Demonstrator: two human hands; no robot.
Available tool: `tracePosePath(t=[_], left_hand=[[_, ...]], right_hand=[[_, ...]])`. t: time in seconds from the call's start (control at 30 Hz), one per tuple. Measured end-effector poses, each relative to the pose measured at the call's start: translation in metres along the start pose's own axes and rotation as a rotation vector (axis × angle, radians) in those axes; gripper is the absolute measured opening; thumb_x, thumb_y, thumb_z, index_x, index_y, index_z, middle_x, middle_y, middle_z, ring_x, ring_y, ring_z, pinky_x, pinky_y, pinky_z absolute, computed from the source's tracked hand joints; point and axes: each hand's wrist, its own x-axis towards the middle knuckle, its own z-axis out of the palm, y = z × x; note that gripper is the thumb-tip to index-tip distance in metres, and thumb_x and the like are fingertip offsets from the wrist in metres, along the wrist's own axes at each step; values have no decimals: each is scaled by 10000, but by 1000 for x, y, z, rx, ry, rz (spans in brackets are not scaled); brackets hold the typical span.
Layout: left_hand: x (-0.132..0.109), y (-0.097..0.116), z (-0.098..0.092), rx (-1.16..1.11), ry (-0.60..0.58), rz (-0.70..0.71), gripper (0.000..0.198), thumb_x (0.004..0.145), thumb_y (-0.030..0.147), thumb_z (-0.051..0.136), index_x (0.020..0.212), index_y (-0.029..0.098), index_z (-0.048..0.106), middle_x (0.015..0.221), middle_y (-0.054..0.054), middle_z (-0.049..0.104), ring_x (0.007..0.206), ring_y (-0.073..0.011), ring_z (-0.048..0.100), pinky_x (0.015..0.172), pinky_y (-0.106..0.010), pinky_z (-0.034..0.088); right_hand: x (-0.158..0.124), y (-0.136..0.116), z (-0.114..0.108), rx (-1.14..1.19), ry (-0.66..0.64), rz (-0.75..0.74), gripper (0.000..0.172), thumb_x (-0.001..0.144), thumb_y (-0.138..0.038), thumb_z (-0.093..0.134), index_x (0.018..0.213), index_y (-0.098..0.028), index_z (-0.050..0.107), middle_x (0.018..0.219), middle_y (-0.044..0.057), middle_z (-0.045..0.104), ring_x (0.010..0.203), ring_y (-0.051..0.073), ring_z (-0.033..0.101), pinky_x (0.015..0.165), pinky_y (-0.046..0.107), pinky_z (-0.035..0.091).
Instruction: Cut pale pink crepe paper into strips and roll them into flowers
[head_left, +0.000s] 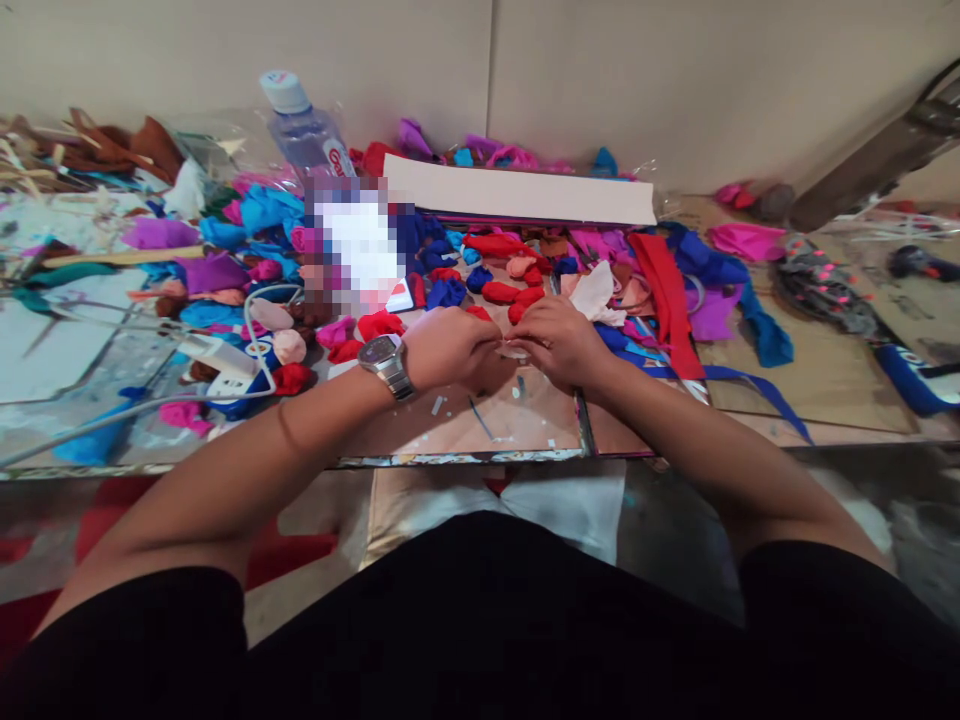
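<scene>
Pale scrap point(514, 351) sits pinched between left hand point(448, 350) and right hand point(564, 343), both closed on it just above the brown board point(525, 425). It looks light and limp, best held by its 2 ends.

This looks like a handicraft corner, probably in a home. A low desk point(825, 390) stands against a bare wall point(675, 80). Cloth scraps point(450, 290) in red, blue, pink and purple, many rolled into small buds, cover it from 9 to 1 o'clock. A long white board point(517, 192) lies at 12, a red cloth strip point(664, 285) at 2, a water bottle point(304, 125) at 11 and a power strip point(217, 355) at 9.
</scene>
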Motion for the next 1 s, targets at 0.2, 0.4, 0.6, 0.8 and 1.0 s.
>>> tracePosePath(t=[0.2,0.4,0.6,0.8,1.0], left_hand=[[0,1,-1,-31,-9,-4,380,1003,417,502,869,206,788,763,-93,747,636,-203,625,587,-348,235],[1,3,-13,-265,-157,-95,439,998,477,484,839,172,757,722,-60,710,579,-142,544,579,-295,291],[3,-1,-13,-365,-213,-74,522,1007,526,444,694,159,645,577,-3,535,526,-106,379,566,-279,267],[2,0,-13,-463,-243,-41,497,998,514,471,676,160,607,575,8,500,529,-103,395,542,-266,264],[2,0,-13,-465,-250,-64,506,993,538,467,683,166,616,581,-3,543,533,-109,425,537,-272,259]], right_hand=[[0,-6,-1,28,4,8,263,1002,-464,642,962,-247,784,879,69,776,883,252,671,898,442,438],[-1,-6,-5,-5,2,32,259,1009,-427,614,910,-230,750,861,65,753,928,265,658,943,464,418],[-2,-5,-2,9,17,9,249,989,-450,648,1008,-240,780,930,74,764,976,269,660,943,464,447],[-3,-10,0,52,46,3,225,991,-443,658,1012,-282,815,943,73,774,1006,263,672,961,471,478],[-1,-13,-2,47,78,18,214,986,-433,661,976,-282,811,916,67,784,972,261,689,945,471,490]])
